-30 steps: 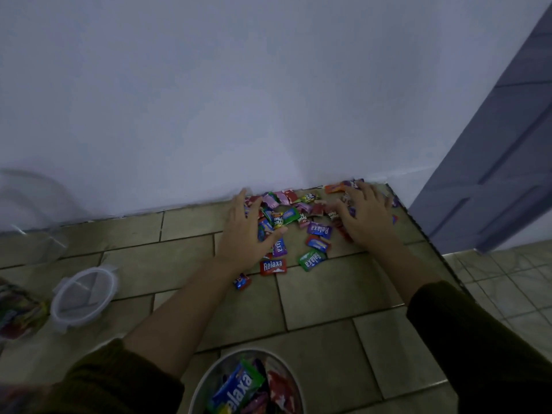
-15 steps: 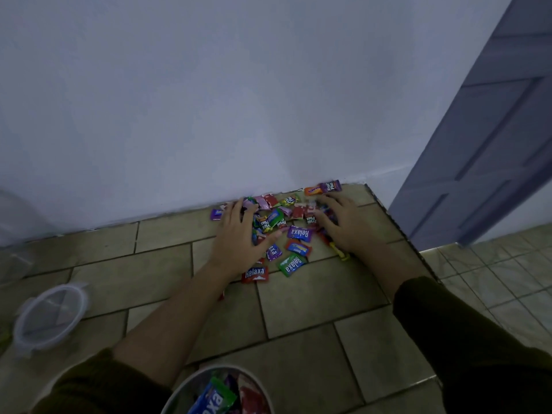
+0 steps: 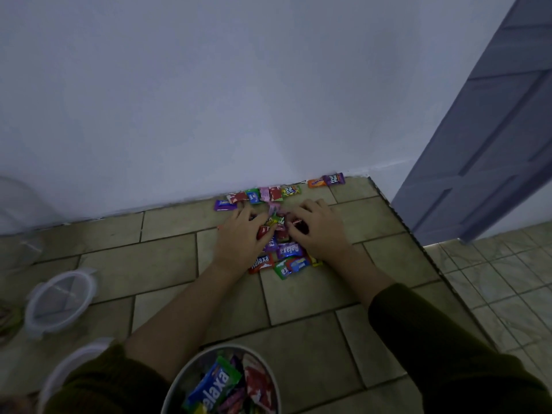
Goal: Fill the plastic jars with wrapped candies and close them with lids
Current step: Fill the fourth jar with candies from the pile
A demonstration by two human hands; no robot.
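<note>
Both arms reached forward over the tiles (image 3: 167, 264), forearms bare, dark sleeves (image 3: 433, 339) pushed up near the elbows. Left hand (image 3: 240, 240) was palm down, wrist low, fingers curled inward over the candies (image 3: 288, 251), thumb tucked against a red wrapper. Right hand (image 3: 318, 231) mirrored it: palm down, knuckles raised, fingers hooked over the far side of the same pile. Each grip was closed around the candies from its own side, the fingertips of the two hands nearly meeting in the middle. A few candies lay flat just below the hands, between the wrists. More sat in a loose row (image 3: 268, 195) against the wall (image 3: 239, 100), just beyond the fingers.

Jar (image 3: 182, 380) stood at the bottom edge between the forearms, open, partly filled with wrappers. Lid (image 3: 59, 300) lay flat on the tiles far left, well apart from the hands. Clear jar (image 3: 18, 222) at the left edge, blurred. Door (image 3: 493, 130) on the right.
</note>
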